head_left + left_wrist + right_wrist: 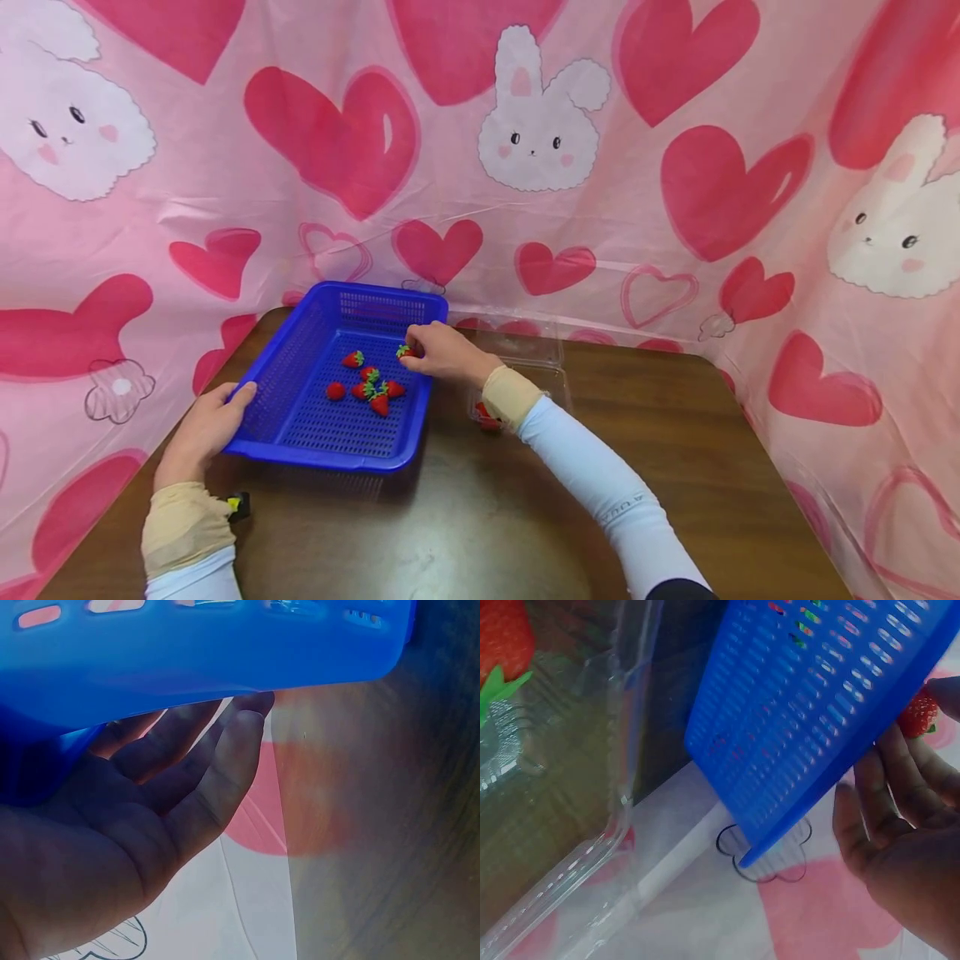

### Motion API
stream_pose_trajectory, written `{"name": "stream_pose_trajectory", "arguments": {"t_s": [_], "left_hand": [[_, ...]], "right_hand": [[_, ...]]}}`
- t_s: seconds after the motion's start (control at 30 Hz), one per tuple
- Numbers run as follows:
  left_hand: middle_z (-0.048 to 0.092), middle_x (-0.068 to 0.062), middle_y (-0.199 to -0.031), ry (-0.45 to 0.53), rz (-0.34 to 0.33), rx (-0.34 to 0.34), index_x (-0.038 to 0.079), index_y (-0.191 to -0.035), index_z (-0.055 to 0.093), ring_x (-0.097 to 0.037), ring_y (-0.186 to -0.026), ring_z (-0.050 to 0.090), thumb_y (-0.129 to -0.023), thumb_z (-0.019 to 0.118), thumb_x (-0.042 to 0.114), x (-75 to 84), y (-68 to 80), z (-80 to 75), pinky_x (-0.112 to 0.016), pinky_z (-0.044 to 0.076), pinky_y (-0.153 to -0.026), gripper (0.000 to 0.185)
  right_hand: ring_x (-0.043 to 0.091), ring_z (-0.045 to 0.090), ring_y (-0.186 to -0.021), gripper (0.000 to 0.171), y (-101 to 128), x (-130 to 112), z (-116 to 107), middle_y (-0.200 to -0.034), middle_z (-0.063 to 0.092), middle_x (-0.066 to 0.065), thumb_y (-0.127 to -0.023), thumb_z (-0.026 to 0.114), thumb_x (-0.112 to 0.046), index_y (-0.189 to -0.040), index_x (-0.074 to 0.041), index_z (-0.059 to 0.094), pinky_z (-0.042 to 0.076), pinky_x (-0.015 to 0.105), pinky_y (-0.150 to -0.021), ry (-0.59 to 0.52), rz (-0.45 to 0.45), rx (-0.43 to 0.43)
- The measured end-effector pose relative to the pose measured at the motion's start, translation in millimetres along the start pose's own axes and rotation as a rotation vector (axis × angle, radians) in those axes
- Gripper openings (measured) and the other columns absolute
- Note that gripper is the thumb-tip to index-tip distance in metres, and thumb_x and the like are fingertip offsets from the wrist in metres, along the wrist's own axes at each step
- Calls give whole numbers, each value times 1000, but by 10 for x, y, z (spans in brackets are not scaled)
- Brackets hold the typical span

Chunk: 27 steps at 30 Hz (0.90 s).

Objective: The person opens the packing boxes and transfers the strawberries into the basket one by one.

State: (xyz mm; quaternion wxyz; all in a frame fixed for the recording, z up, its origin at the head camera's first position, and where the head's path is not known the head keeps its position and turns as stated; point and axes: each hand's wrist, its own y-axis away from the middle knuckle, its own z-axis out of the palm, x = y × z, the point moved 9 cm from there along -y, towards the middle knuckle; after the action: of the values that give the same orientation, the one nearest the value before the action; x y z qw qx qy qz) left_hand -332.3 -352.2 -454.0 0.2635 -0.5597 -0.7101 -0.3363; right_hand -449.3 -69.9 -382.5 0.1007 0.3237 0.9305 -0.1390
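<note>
A blue plastic basket (322, 460) with slotted walls tilts above the table's left side. My left hand (206, 427) grips its left rim, thumb on top, with the fingers (238, 754) under the edge in the left wrist view. Over the basket's right side, my right hand (448, 352) pinches a red strawberry (919, 714) with green leaves between thumb and fingertips. Several strawberries (380, 406) lie grouped on the basket's floor. Right of the basket is a clear plastic container (557, 385), partly hidden by my right forearm, with red strawberries (487, 417) inside it.
The container's clear lid (525, 342) stands open toward the back. A small black and yellow object (238, 506) lies by my left wrist. The brown wooden table (652, 433) meets a pink cloth (570, 225) with hearts and rabbits behind and at both sides.
</note>
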Motion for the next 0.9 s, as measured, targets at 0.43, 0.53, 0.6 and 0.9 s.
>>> {"name": "stream_pose_trajectory", "arguments": {"t_s": [0.43, 0.53, 0.6, 0.9], "left_hand": [[54, -34, -122, -15, -7, 12, -8, -142, 35, -39, -104, 58, -102, 25, 55, -24, -21, -6, -49, 48, -85, 76], [55, -32, -121, -22, -11, 10, -8, -142, 35, -38, -102, 59, -102, 25, 55, -25, -23, -7, -48, 49, -83, 76], [56, -32, -120, -23, -9, 13, -8, -142, 36, -36, -101, 59, -102, 25, 55, -29, -27, -10, -46, 49, -82, 75], [54, -34, -123, -12, -19, 12, -9, -143, 35, -40, -104, 58, -102, 25, 55, -20, -23, -1, -52, 48, -86, 76]], "right_hand": [[16, 59, -83, 19, -77, -181, 388, -72, 61, -9, -86, 72, -34, -82, -19, 60, 26, 66, -110, 235, 65, -248], [15, 61, -83, 19, -87, -218, 435, -71, 60, -8, -84, 74, -30, -78, -19, 59, 21, 72, -110, 270, 69, -284], [16, 62, -81, 21, -102, -254, 461, -70, 58, -7, -82, 74, -29, -76, -18, 58, 20, 72, -110, 295, 69, -307], [19, 64, -95, 15, -133, -376, 722, -84, 63, -4, -87, 70, -26, -85, -19, 57, 16, 68, -115, 355, 98, -467]]}}
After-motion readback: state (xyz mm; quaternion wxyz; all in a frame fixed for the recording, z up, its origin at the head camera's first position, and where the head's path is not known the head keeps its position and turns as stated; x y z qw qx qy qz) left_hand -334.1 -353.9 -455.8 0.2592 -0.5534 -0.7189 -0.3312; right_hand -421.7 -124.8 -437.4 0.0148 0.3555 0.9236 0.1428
